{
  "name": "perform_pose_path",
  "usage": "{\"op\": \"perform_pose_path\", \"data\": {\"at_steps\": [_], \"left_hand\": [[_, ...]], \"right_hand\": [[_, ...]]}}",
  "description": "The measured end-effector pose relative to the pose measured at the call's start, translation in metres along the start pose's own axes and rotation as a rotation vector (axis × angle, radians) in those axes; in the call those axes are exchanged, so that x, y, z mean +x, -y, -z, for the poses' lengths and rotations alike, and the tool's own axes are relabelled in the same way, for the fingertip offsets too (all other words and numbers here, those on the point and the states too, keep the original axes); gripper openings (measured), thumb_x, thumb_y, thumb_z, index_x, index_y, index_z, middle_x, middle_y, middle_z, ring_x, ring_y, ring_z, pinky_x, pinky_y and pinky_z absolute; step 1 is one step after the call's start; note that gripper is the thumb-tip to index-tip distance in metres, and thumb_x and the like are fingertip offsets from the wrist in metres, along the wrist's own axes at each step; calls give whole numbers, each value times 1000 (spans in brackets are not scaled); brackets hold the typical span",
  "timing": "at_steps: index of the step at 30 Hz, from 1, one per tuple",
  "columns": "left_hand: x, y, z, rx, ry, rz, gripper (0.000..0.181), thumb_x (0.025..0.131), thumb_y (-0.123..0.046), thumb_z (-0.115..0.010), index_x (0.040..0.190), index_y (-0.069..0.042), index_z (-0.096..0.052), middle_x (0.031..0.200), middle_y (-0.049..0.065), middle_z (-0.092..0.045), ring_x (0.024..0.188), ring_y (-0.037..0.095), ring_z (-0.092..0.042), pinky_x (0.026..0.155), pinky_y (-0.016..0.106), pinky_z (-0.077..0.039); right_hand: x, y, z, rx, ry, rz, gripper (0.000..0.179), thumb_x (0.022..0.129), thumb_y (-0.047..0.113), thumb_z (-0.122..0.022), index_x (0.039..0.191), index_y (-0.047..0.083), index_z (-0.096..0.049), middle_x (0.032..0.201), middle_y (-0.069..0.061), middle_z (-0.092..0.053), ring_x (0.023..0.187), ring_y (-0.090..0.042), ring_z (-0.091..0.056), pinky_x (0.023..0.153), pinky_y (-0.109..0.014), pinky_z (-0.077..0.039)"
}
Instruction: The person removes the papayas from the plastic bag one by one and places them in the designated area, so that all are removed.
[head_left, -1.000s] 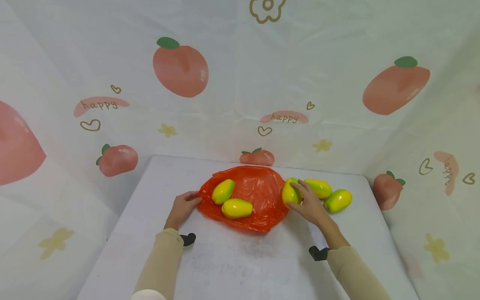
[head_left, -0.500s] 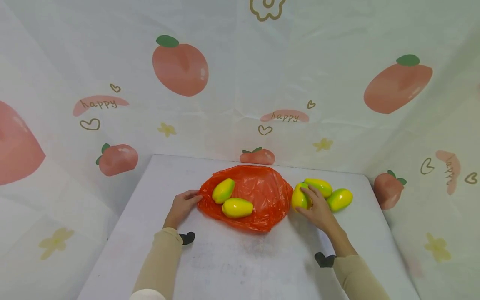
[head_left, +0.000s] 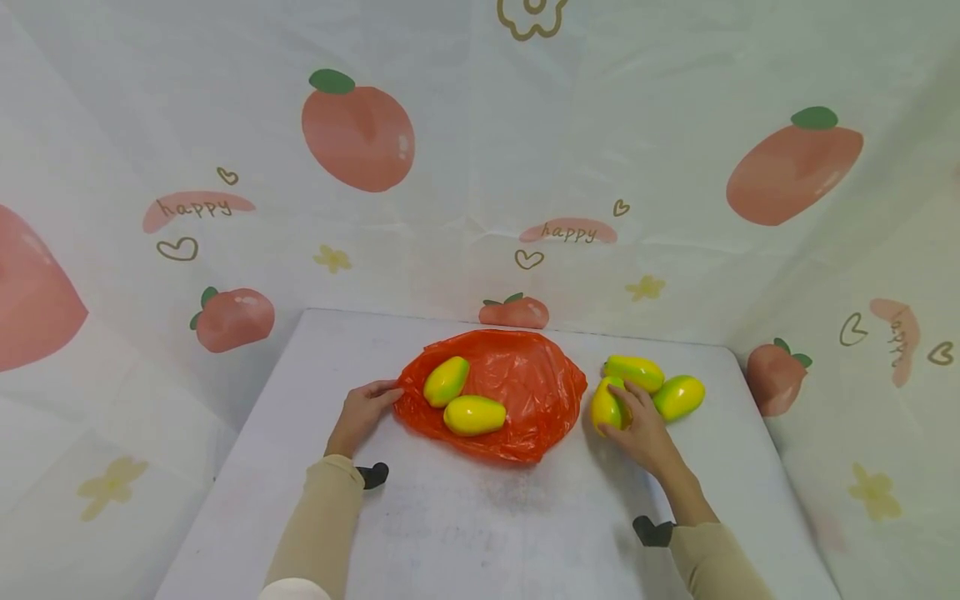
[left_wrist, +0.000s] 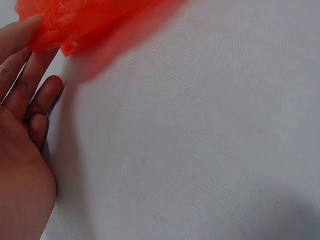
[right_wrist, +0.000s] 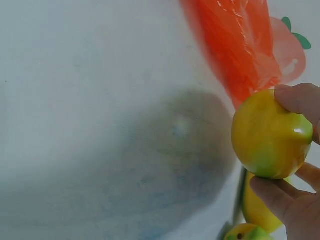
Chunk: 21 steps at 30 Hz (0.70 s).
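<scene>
My left hand (head_left: 363,415) pinches the left edge of a red plastic bag (head_left: 525,375) between thumb and fingers. Crumpled red film (left_wrist: 90,25) shows at those fingertips in the left wrist view. On the spread bag lie two glossy yellow-green papayas, one tilted (head_left: 447,382) and one lying sideways (head_left: 475,416). To the right of the bag, my right hand (head_left: 643,429) grips another papaya (head_left: 606,406). In the right wrist view, the thumb is on one side of this papaya (right_wrist: 270,137) and the fingers on the other.
Two more papayas, one behind (head_left: 634,372) and one to the right (head_left: 681,397), lie close by the right hand on the white table (head_left: 480,533). A white printed cloth wall (head_left: 465,167) stands behind the table and along both sides.
My right hand has moved right and toward me with its papaya, from the bag's right edge to beside the two loose papayas. The left hand stays at the bag's edge.
</scene>
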<state>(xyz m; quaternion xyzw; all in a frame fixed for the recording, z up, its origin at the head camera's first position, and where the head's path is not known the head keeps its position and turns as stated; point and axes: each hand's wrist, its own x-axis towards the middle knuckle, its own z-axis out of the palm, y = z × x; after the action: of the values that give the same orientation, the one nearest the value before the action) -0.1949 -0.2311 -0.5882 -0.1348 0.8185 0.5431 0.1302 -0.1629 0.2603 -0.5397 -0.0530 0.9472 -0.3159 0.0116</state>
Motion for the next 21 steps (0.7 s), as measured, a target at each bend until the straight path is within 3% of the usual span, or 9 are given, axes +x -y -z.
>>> {"op": "perform_pose_path", "data": {"at_steps": [21], "left_hand": [[1, 4, -3, 0, -4, -1, 52, 97, -49, -65, 138, -17, -64, 146, 9, -61, 142, 31, -48, 122, 54, -37]], "right_hand": [[-4, -11, -9, 0, 52, -71, 72, 90, 23, -77, 152, 7, -44, 163, -27, -27, 148, -47, -30, 119, -68, -30]]}}
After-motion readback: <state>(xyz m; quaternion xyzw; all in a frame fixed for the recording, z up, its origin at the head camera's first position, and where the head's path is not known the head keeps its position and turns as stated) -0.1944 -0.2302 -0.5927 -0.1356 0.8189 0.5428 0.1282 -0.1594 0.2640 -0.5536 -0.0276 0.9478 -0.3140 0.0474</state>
